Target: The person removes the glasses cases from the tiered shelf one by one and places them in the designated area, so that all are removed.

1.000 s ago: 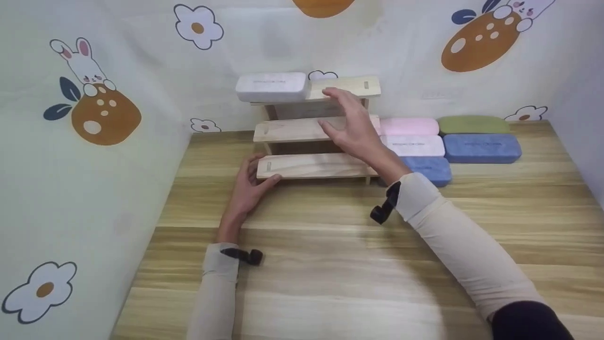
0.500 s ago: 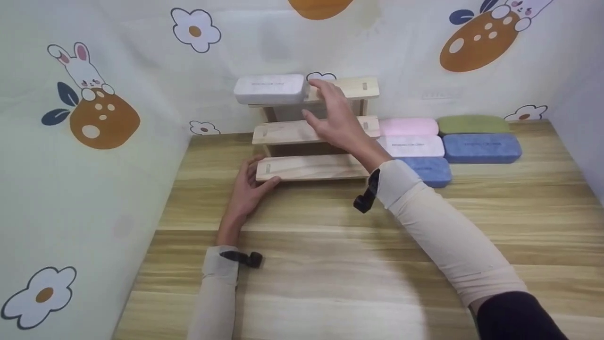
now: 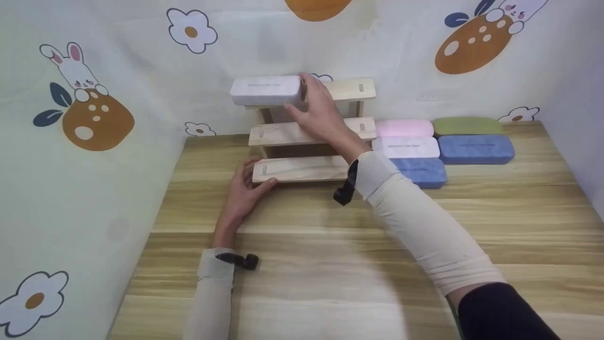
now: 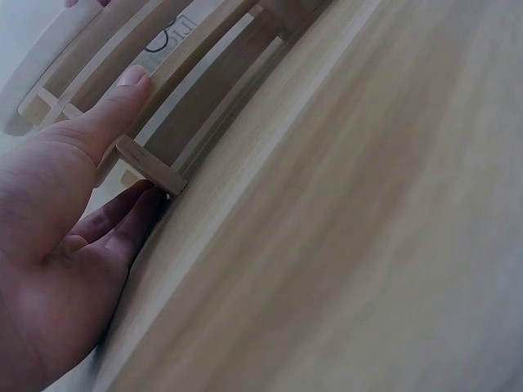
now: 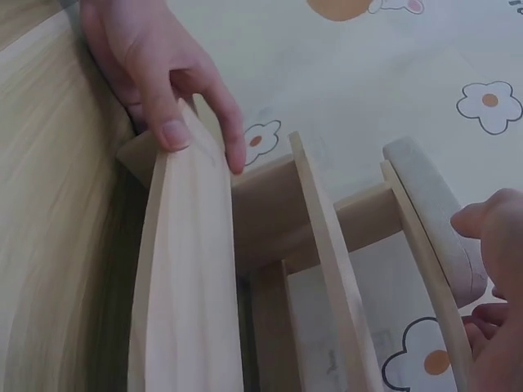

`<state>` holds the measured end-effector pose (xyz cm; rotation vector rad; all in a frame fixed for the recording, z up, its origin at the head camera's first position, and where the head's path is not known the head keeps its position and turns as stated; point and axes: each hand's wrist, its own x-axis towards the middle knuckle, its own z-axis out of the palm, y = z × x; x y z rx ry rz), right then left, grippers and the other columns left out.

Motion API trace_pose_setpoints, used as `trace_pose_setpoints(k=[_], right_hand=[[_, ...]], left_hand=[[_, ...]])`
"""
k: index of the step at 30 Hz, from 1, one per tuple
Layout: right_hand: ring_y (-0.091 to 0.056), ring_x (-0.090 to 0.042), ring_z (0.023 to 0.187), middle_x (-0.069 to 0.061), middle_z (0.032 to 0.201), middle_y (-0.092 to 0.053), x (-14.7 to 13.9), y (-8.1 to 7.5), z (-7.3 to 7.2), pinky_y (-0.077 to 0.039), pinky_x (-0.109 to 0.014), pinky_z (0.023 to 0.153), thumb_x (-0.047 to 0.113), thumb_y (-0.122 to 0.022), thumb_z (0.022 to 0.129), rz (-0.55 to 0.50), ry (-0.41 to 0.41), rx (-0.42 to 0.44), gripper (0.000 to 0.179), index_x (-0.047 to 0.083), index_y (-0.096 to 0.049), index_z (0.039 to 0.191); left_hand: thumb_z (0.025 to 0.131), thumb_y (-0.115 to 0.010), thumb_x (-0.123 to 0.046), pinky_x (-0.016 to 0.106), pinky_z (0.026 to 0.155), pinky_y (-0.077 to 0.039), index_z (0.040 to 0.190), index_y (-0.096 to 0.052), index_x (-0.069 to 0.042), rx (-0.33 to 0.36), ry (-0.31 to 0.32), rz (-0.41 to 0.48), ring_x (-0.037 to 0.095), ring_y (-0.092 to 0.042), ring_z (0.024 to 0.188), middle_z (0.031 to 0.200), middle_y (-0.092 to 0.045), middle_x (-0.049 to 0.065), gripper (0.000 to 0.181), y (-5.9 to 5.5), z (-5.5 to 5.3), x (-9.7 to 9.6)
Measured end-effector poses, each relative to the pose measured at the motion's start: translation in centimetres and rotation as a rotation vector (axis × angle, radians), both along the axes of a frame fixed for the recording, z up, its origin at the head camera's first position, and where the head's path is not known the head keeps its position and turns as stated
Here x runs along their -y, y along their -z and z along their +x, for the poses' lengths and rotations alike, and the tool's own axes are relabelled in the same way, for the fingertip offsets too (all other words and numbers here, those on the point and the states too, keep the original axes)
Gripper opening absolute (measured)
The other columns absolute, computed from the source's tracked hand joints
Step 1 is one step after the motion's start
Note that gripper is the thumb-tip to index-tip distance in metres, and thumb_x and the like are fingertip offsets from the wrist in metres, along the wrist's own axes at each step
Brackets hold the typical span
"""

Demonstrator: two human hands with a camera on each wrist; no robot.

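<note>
A three-tier wooden display rack [image 3: 302, 168] stands against the back wall. My left hand [image 3: 241, 194] grips the left end of its lowest board, thumb along the front edge and fingers around the end. On the left of the top board [image 3: 351, 89] sits a pale grey-white glasses case [image 3: 265, 89], jutting slightly past the board's end. My right hand [image 3: 323, 115] is at the case's right end, thumb near its front corner and fingers behind. In the right wrist view the thumb [image 5: 478, 219] lies close against the case; firm contact is hard to tell.
Beside the rack on the right lie a pink case [image 3: 405, 127], a white case [image 3: 411, 147], a green case [image 3: 467, 125] and two blue cases, one in front [image 3: 422, 171], one farther right [image 3: 476, 148]. Patterned walls [image 3: 108, 198] bound the wooden table [image 3: 302, 264].
My right hand has moved left along the top board, from its middle to the case's right end. The left hand keeps its hold; case and rack stay put relative to each other.
</note>
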<state>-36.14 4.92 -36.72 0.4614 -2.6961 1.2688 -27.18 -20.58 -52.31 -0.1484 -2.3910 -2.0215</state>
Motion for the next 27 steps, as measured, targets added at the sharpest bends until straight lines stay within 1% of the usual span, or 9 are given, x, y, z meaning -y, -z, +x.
trace_pose_setpoints(k=[4,8,12,15,17,19,23,27], right_hand=[[-0.036,-0.023,0.162,-0.008,0.173,-0.040,0.6,-0.3,-0.4,-0.026,-0.029,0.135,0.040,-0.074,0.103,-0.005,0.025,0.023,0.086,0.011,-0.028,0.170],[-0.037,-0.021,0.161,-0.004,0.174,-0.040,0.9,-0.3,-0.4,-0.027,-0.028,0.134,0.044,-0.075,0.102,0.013,0.026,0.053,0.090,0.014,-0.027,0.171],[-0.041,-0.019,0.156,-0.004,0.170,-0.044,1.1,-0.5,-0.3,-0.031,-0.029,0.132,0.050,-0.079,0.098,0.029,0.042,0.055,0.095,0.015,-0.029,0.171],[-0.044,-0.020,0.152,-0.007,0.166,-0.045,1.3,-0.6,-0.3,-0.033,-0.028,0.131,0.050,-0.081,0.096,0.032,0.070,0.044,0.097,0.013,-0.031,0.170],[-0.045,-0.020,0.149,-0.008,0.163,-0.045,1.4,-0.7,-0.2,-0.035,-0.027,0.129,0.049,-0.083,0.095,0.038,0.087,0.041,0.096,0.011,-0.034,0.169],[-0.046,-0.020,0.146,-0.008,0.160,-0.046,1.4,-0.7,-0.1,-0.037,-0.026,0.126,0.047,-0.084,0.094,0.037,0.098,0.035,0.092,0.010,-0.041,0.166],[-0.051,-0.018,0.136,-0.006,0.149,-0.056,1.3,-0.7,-0.1,-0.043,-0.026,0.117,0.046,-0.089,0.090,0.027,0.110,0.009,0.081,0.011,-0.057,0.155],[-0.058,-0.016,0.130,-0.003,0.143,-0.065,0.9,-0.7,0.0,-0.047,-0.027,0.113,0.044,-0.091,0.088,0.012,0.101,0.002,0.074,0.012,-0.062,0.148]], left_hand=[[0.087,-0.094,-0.024,0.043,0.125,-0.045,0.157,-0.045,-0.010,0.000,-0.008,-0.009,0.026,-0.061,0.141,0.152,-0.062,0.012,0.087,-0.1,0.1,0.3],[0.087,-0.094,-0.027,0.042,0.127,-0.044,0.156,-0.046,-0.011,0.001,-0.012,-0.022,0.025,-0.060,0.142,0.153,-0.062,0.011,0.087,-0.2,0.2,0.4],[0.087,-0.094,-0.027,0.043,0.128,-0.043,0.156,-0.046,-0.012,-0.002,-0.011,-0.024,0.027,-0.059,0.144,0.154,-0.061,0.013,0.086,-0.2,0.1,0.3],[0.087,-0.094,-0.026,0.045,0.127,-0.044,0.156,-0.047,-0.013,0.001,-0.011,-0.019,0.029,-0.059,0.144,0.154,-0.061,0.014,0.085,-0.2,0.1,0.1],[0.086,-0.095,-0.027,0.045,0.127,-0.044,0.156,-0.048,-0.015,0.006,-0.016,-0.018,0.029,-0.059,0.144,0.154,-0.061,0.013,0.085,-0.2,0.1,0.1],[0.086,-0.095,-0.026,0.046,0.126,-0.045,0.157,-0.047,-0.015,0.006,-0.016,-0.012,0.029,-0.059,0.144,0.155,-0.060,0.014,0.086,-0.2,0.2,0.1],[0.087,-0.094,-0.022,0.047,0.127,-0.043,0.159,-0.045,-0.013,-0.002,-0.004,0.012,0.029,-0.057,0.145,0.156,-0.059,0.014,0.087,0.0,0.1,0.0],[0.088,-0.093,-0.022,0.045,0.127,-0.043,0.158,-0.045,-0.013,-0.002,0.007,0.031,0.026,-0.058,0.144,0.154,-0.060,0.012,0.085,0.1,0.1,0.0]])
